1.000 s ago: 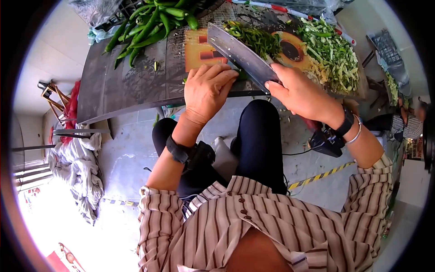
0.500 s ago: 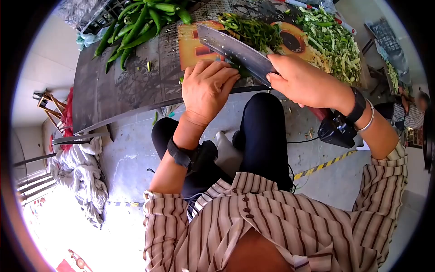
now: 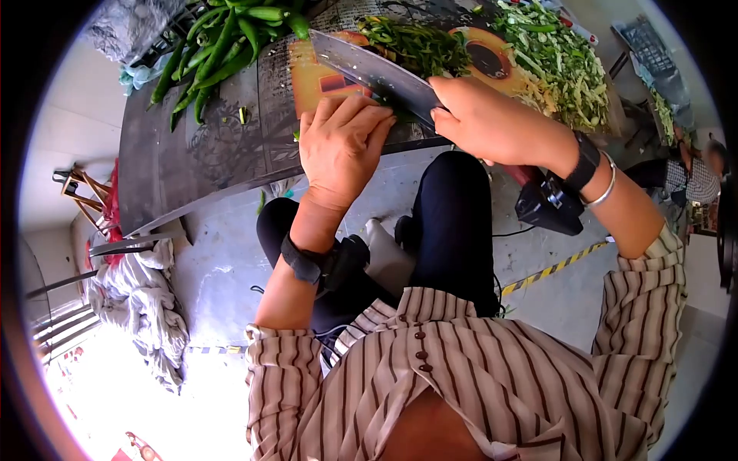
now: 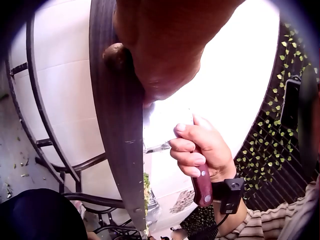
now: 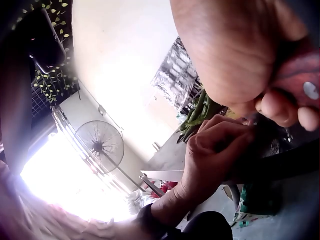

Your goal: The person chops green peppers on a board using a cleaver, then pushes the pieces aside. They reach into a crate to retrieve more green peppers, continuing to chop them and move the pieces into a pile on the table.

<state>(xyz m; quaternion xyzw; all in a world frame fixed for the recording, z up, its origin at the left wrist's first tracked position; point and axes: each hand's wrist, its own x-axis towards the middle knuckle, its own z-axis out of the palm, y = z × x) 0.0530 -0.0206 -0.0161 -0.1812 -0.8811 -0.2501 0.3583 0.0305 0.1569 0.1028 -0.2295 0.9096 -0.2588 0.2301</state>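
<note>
My right hand (image 3: 503,127) grips the dark red riveted handle (image 4: 202,187) of a broad kitchen knife. Its wide blade (image 3: 377,75) slants across the table's near edge, tip pointing to the far left, flecked with bits. Close beside the blade, my left hand (image 3: 338,150) bends its fingers down over a green pepper (image 3: 296,134), mostly hidden, with a bit of green showing past the hand. Just beyond the blade lies a heap of sliced green pepper (image 3: 419,48). Whole long green peppers (image 3: 223,58) are piled at the far left.
A larger heap of pale green shreds (image 3: 565,73) covers the right of the dark table (image 3: 177,173). A small cut piece (image 3: 243,115) lies left of my left hand. My knees (image 3: 453,200) are under the near edge; another person (image 3: 696,177) is at the far right.
The head view has shifted slightly, so the table sits further left in it. The knife has moved left and lies at a flatter slant, nearer my left hand, which keeps its hold.
</note>
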